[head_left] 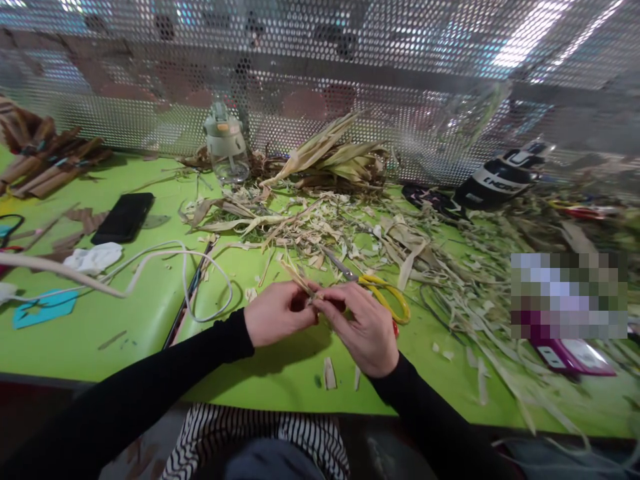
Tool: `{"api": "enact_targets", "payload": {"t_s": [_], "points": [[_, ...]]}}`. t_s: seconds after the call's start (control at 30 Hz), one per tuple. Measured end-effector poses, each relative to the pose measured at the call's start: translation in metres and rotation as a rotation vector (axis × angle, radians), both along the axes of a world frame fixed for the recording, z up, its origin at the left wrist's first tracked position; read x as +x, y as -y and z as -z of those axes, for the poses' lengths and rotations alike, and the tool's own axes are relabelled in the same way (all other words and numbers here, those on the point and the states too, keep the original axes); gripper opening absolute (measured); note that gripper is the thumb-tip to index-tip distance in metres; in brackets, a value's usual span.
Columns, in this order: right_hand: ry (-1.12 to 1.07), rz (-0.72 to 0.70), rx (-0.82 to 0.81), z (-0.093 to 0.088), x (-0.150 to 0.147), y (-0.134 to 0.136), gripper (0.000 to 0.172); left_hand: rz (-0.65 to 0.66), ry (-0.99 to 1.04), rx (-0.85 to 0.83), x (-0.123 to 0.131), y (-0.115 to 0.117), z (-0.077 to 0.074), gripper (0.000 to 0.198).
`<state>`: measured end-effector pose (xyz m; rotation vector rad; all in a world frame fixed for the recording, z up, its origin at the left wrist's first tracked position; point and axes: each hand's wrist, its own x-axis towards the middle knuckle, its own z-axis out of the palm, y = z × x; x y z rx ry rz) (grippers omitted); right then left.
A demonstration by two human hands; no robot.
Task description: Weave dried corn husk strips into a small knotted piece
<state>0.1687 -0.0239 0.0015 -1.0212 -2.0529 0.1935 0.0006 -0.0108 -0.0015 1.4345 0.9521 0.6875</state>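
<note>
My left hand (277, 312) and my right hand (361, 327) meet over the green table (125, 320), both in black sleeves. Together they pinch a thin dried leaf strip (297, 275) that sticks up and to the left from between the fingers. Yellow-handled scissors (380, 292) lie on the table just behind my right hand, blades pointing back left. Small cut scraps (329, 373) lie near the table's front edge below my hands.
Dried leaves and trimmings (325, 220) cover the middle and right. A clear bottle (226, 143) stands by the perforated metal screen. At the left are a black phone (124, 217), a white cable (190, 280), a white cloth (95, 257) and brown rolled bundles (50, 167). A purple device (570, 353) lies right.
</note>
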Motion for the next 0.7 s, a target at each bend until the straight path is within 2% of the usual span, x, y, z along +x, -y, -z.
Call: {"api": "enact_targets", "payload": {"t_s": [0.13, 0.27, 0.37, 0.47, 0.53, 0.7], "points": [[-0.048, 0.048, -0.006, -0.0002, 0.0001, 0.0001, 0.004, -0.011, -0.039, 0.027, 0.0012, 0.0035, -0.0007, 0.017], [-0.092, 0.029, -0.047, -0.0003, 0.0003, 0.0015, 0.003, 0.01, -0.004, -0.02, 0.002, 0.0047, -0.0026, 0.024], [-0.175, 0.081, -0.112, 0.0035, 0.001, 0.0024, 0.007, -0.013, 0.103, -0.063, 0.0029, 0.0043, -0.0031, 0.023], [-0.286, 0.146, -0.237, 0.0056, 0.0023, 0.0014, 0.02, -0.017, 0.221, -0.102, 0.0038, 0.0032, -0.0034, 0.025], [-0.251, 0.124, -0.267, 0.0039, 0.0029, 0.0002, 0.017, 0.001, 0.256, -0.134, 0.0042, 0.0025, -0.0039, 0.029], [-0.185, 0.083, -0.115, -0.0021, 0.0028, -0.0006, 0.007, 0.009, 0.346, -0.286, 0.0057, 0.0044, -0.0067, 0.036]]}}
